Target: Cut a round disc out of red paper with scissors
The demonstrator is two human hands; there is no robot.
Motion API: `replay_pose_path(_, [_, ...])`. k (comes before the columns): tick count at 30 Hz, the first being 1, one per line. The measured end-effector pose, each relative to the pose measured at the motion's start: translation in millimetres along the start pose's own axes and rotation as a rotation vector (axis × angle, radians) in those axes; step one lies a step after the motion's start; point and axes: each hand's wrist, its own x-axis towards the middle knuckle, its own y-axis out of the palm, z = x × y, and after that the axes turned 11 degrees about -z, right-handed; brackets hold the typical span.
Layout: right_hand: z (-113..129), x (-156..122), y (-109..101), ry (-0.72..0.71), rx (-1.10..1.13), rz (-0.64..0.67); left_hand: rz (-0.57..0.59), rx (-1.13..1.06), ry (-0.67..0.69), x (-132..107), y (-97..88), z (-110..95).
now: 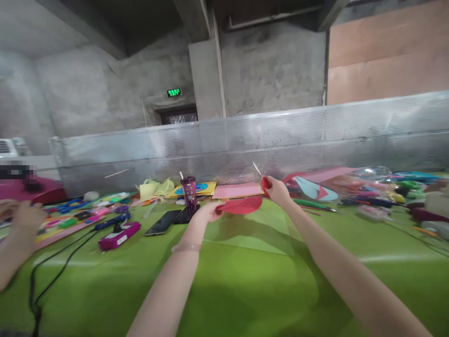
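Note:
A red piece of paper [242,205] with a curved edge is pinched at its left end by my left hand [207,213]. My right hand [275,189] is closed around the red handles of a pair of scissors [260,171], whose blades point up and to the left, apart from the paper. Beneath the red paper lies a light green sheet [252,236] on the green table cover [231,290]. Behind both hands is a pink sheet [238,190]. Blue and red paper pieces [312,188] lie to the right of my right hand.
A purple cup with a straw [190,194] stands beside a dark phone [163,222]. Further left are a purple box [119,235] and black cables [63,248]. Another person's hand [26,222] is at the far left. A perforated metal panel [298,140] borders the back.

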Motion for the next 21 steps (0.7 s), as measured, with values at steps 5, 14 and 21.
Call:
replay_pose_path(5, [-11.5, 3.6, 2.9, 0.045, -0.023, 0.012, -0.055, 0.148, 0.057, 4.7, -5.9, 6.4])
replay_pose_path(14, [-12.4, 3.5, 4.3, 0.074, 0.051, -0.011, -0.011, 0.18, 0.261, 1.4, -6.2, -1.8])
replay_pose_path(21, [-25.4, 7.4, 10.2, 0.324, 0.389, -0.036, -0.185, 0.201, 0.473, 7.6, -15.5, -6.9])
